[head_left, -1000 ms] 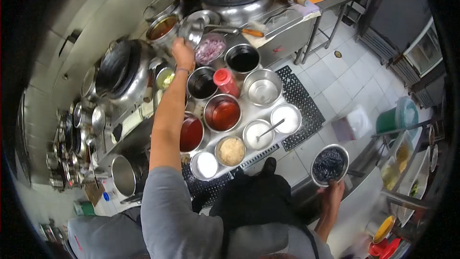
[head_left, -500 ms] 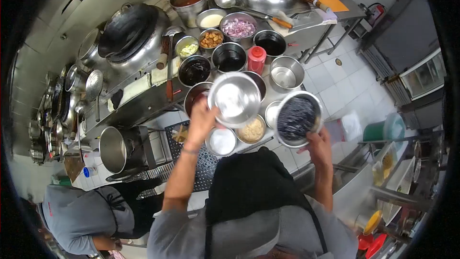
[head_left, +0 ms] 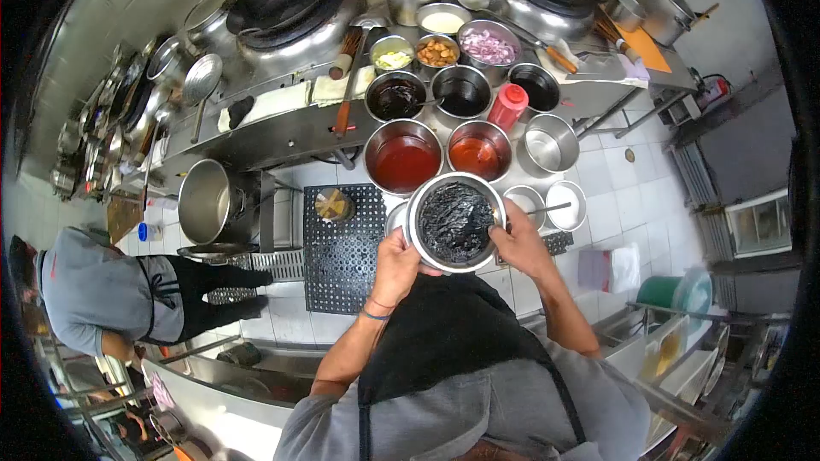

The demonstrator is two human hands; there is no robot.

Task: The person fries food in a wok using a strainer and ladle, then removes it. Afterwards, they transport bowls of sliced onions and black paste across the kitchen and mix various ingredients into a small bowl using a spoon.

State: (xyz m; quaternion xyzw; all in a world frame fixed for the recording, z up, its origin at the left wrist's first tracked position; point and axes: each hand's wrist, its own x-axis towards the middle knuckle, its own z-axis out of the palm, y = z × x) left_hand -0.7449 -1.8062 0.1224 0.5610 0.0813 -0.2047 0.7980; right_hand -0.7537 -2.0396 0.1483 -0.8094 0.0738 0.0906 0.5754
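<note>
In front of my apron, both hands hold a round steel bowl [head_left: 414, 205] with glossy, wrinkled black contents [head_left: 457, 218]. My left hand [head_left: 398, 266] is closed on its left side. My right hand [head_left: 519, 243] grips the right rim, thumb at the inner edge. Whether a second bowl is nested beneath it, I cannot tell. Just beyond stand a pot of dark red sauce [head_left: 404, 162] and a pot of orange-red sauce [head_left: 478, 154]. Right of my right hand are a container of white contents [head_left: 565, 205] with a spoon and another small bowl [head_left: 525, 201].
Behind are pots of dark sauce [head_left: 461, 92], a red squeeze bottle [head_left: 509, 106], chopped red onion [head_left: 489, 44] and an empty steel pot [head_left: 548, 145]. Woks [head_left: 295, 13] line the stove. A co-worker [head_left: 111, 290] stands at left, near a black floor mat [head_left: 342, 265].
The bowl of black contents has moved left to the middle, and my left hand now holds it too. The empty bowl from my left hand no longer shows separately. The view has shifted.
</note>
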